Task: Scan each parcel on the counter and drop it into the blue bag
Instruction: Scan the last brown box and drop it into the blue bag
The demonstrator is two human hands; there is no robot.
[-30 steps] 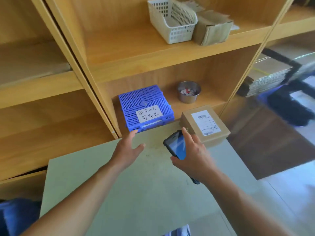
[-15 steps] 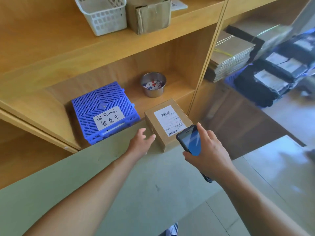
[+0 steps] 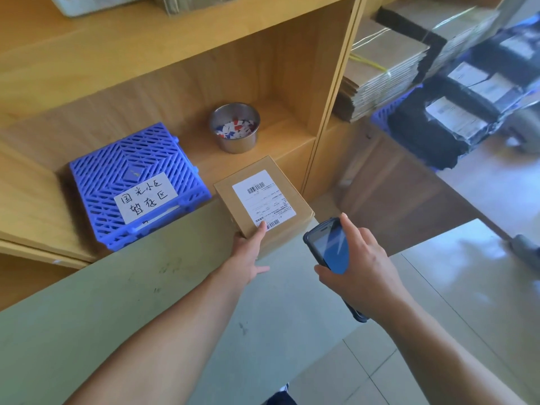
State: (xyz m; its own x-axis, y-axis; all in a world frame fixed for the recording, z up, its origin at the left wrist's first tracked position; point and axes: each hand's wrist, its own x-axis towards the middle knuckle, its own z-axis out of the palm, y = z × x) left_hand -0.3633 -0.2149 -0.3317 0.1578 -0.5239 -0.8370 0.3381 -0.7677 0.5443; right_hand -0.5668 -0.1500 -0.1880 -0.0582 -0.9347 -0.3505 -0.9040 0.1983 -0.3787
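Observation:
A small brown cardboard parcel with a white barcode label sits at the far edge of the grey-green counter, against the shelf. My left hand grips the parcel's near corner, thumb on the label's lower barcode. My right hand holds a dark handheld scanner with a blue screen, just right of the parcel and close to it. No blue bag is in view.
On the wooden shelf behind the parcel lie a blue lattice crate panel with a handwritten label and a steel bowl of paper scraps. Flattened cartons and black-wrapped parcels are stacked at the right. Tiled floor lies below.
My left hand has moved right and closed on the parcel's near corner. The right hand with the scanner stays beside the parcel. The camera has swung right.

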